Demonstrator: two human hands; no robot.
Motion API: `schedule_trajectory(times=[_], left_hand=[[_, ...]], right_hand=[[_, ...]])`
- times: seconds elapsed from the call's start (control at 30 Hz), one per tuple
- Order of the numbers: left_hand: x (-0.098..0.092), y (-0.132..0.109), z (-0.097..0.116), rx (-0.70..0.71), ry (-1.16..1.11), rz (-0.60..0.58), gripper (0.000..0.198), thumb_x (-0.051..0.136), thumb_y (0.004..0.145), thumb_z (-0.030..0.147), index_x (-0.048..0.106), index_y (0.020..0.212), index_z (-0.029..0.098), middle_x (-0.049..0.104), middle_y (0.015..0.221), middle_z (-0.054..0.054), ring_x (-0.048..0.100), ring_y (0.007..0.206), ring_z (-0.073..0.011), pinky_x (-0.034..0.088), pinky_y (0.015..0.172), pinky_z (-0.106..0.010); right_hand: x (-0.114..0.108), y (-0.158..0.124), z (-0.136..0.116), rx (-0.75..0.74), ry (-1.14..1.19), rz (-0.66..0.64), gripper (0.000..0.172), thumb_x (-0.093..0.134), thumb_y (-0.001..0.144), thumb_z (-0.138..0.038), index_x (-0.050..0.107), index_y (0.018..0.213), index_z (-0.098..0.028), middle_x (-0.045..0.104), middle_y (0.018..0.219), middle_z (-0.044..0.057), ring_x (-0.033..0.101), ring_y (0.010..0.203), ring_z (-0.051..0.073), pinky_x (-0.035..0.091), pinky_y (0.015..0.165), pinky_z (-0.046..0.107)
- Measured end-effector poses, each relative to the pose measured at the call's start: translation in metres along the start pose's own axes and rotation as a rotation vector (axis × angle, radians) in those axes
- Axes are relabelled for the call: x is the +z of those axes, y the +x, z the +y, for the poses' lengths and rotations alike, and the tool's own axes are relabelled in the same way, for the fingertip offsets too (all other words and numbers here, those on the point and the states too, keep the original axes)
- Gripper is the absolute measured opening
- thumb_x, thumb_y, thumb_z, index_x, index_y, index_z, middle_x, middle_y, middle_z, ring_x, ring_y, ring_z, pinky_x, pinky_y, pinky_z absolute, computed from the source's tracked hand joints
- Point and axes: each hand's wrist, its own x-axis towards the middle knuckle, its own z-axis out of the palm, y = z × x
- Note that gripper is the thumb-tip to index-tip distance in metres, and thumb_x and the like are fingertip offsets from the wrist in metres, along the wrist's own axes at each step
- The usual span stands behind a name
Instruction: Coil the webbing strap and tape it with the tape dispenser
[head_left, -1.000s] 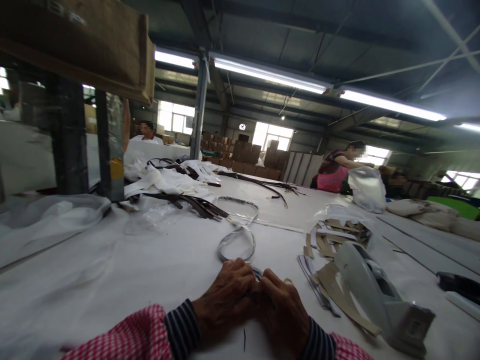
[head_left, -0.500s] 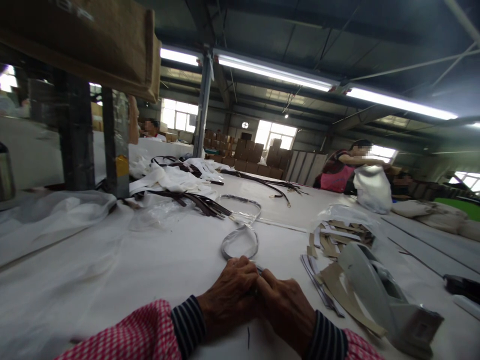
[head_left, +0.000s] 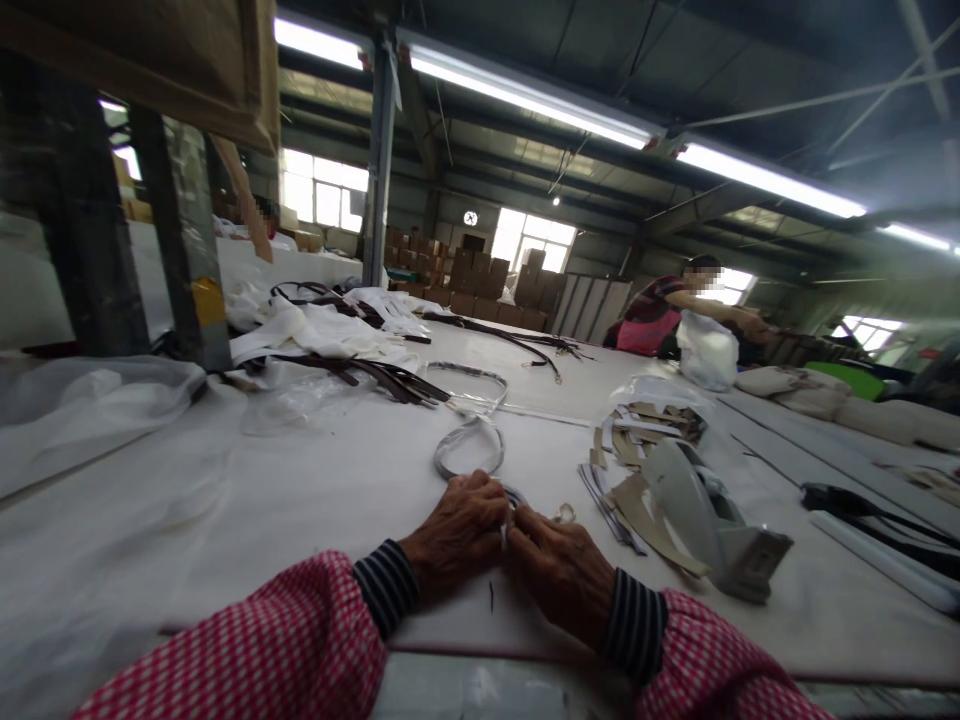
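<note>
Close to the table's front edge, my left hand (head_left: 459, 528) and my right hand (head_left: 564, 562) meet with curled fingers, pinching the near end of a grey strap (head_left: 442, 462). The strap runs away from them over the white tabletop (head_left: 300, 530) in two loops, with clear plastic around part of it. What lies right between my fingertips is mostly hidden. Just behind my right hand is a small gold-coloured ring or clasp (head_left: 566, 513). A short dark sliver (head_left: 491, 597) lies on the table below my hands.
At right stand a grey tape dispenser (head_left: 686, 510) and a plastic bag of card strips (head_left: 652, 430). Dark straps (head_left: 390, 378) and white wrapping (head_left: 322, 330) lie at back left, near a metal post (head_left: 180, 230). A co-worker (head_left: 652, 310) handles a plastic bag across the table.
The view has tilted down and shifted, showing the table's front edge. My hands stay together on the strap; the gold-coloured ring now shows beside my right hand.
</note>
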Motion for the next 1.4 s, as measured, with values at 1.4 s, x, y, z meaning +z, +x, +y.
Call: schedule_trajectory(times=[1.4], left_hand=[[-0.015, -0.001, 0.006, -0.007, -0.098, -0.081, 0.014, 0.061, 0.097, 0.034, 0.056, 0.094, 0.020, 0.061, 0.102, -0.005, 0.049, 0.102, -0.0244, 0.040, 0.094, -0.039]], right_hand=[[0.011, -0.026, -0.014, 0.241, 0.256, 0.155, 0.051, 0.044, 0.084, -0.002, 0.053, 0.132, -0.018, 0.059, 0.116, 0.013, 0.065, 0.102, 0.024, 0.061, 0.086, 0.038]])
